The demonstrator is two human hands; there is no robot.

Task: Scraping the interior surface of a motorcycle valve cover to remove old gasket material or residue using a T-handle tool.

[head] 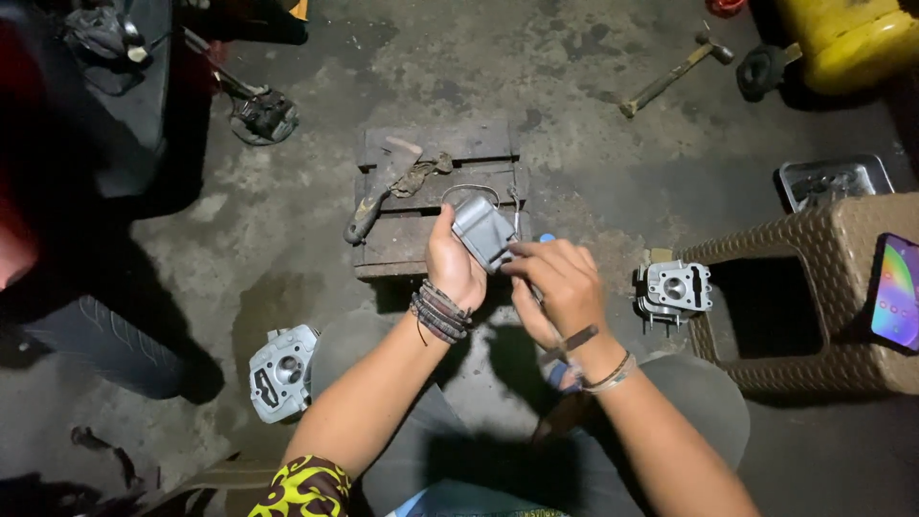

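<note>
Looking down through the head camera, we see our left hand (452,266) closed around a small grey metal part (483,230), thumb and fingers wrapped on its left side, held in mid-air just above the near edge of a dark wooden pallet block (436,196). Our right hand (560,282) is half curled: its fingertips rest on the part's right edge, while a thin tool (567,345) with a blue handle is tucked in the palm and sticks out below the wrist toward six o'clock.

We judge the part to be a stiff casting, fairly light for its size, with hard corners and probably an oily skin, so it could slip; the flat sides, where the left hand already grips, look like the safest hold. A thin wire loop (469,189) shows just beyond it.

Around the part, a grey cylinder head (673,289) stands on the floor at three o'clock, beside a brown woven stool (823,306). A second cylinder head (282,371) lies at eight o'clock. A hammer (675,72) lies at one o'clock, near a yellow container (852,38) in the corner. A metal tray (831,180) sits at two o'clock.

For bright surfaces, we see only a phone (897,292) on the stool at three o'clock, a slim rectangle with a rainbow-coloured screen. No labels or signs are readable.
</note>
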